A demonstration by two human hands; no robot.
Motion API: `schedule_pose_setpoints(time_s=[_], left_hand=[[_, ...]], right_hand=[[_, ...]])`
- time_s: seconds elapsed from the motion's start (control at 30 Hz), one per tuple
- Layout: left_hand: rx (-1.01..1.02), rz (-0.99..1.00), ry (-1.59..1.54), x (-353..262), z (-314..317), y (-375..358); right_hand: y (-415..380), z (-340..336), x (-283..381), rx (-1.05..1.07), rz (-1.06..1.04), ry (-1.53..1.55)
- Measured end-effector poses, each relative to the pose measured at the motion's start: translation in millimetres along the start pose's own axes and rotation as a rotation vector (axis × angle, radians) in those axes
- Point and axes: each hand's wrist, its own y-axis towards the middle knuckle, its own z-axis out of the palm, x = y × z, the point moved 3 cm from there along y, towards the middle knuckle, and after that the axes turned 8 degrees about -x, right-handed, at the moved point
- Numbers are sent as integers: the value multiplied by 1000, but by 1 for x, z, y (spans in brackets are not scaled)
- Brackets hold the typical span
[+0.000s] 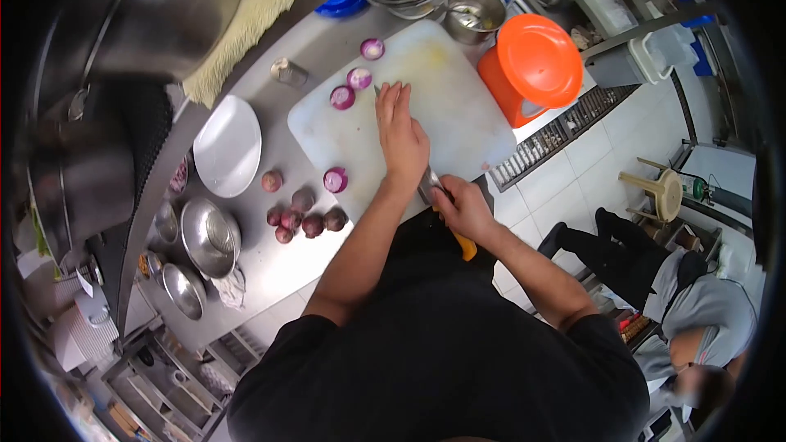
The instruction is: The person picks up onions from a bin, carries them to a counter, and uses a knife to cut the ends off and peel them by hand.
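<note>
Right hand [460,206] is gripping the knife [438,200], fingers clamped round its orange handle. Left hand [401,135] is pressing flat, fingers together, on the cutting board [458,106]; halved onions [350,87] lying beside.

We see a white plate [228,146] on the table [270,266], steel bowls [210,237] below it, an orange-lidded container [532,65] at the far edge — and another person [696,311] sitting on the tiled floor [573,172].

Hands [403,135] and knife [429,186] over cutting board [458,106]
</note>
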Motion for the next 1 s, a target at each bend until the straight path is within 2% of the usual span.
schedule_pose_setpoints(time_s=[0.07, 0.1, 0.2, 0.3, 0.4, 0.47, 0.5, 0.57, 0.63, 0.73, 0.77, 0.87, 0.93, 1.0], left_hand=[[-2, 68, -41, -13, 13, 52], [-29, 155, -58, -20, 21, 82], [-44, 327, -131, -34, 45, 180], [21, 234, -27, -24, 79, 256], [166, 196, 103, 26, 124, 286], [322, 187, 163, 49, 144, 287], [404, 134, 82, 50, 145, 284], [253, 110, -85, 57, 148, 280], [58, 167, -130, 29, 115, 273], [-12, -2, -109, 14, 69, 248], [64, -93, -148, -13, 41, 232], [-22, 253, -125, -12, 21, 162], [123, 314, -24, -29, -1, 95], [233, 224, -10, -24, -23, 45]], right_hand=[[31, -12, 20, -117, -59, 14], [48, -16, 31, -141, 26, 119], [98, -40, 73, -243, 40, 216], [112, -65, 90, -279, 102, 219], [85, -77, 73, -295, 160, 114], [54, -80, 51, -255, 168, 29], [39, -81, 39, -234, 174, -11], [6, -80, 25, -237, 78, -110], [-20, -77, 9, -238, -32, -135], [-48, -73, -1, -186, 152, 54], [-52, -74, -6, -151, 188, 35], [-56, -76, -10, -92, 304, 97], [-50, -78, -2, -59, 342, 159], [-41, -82, 7, -37, 359, 145]])
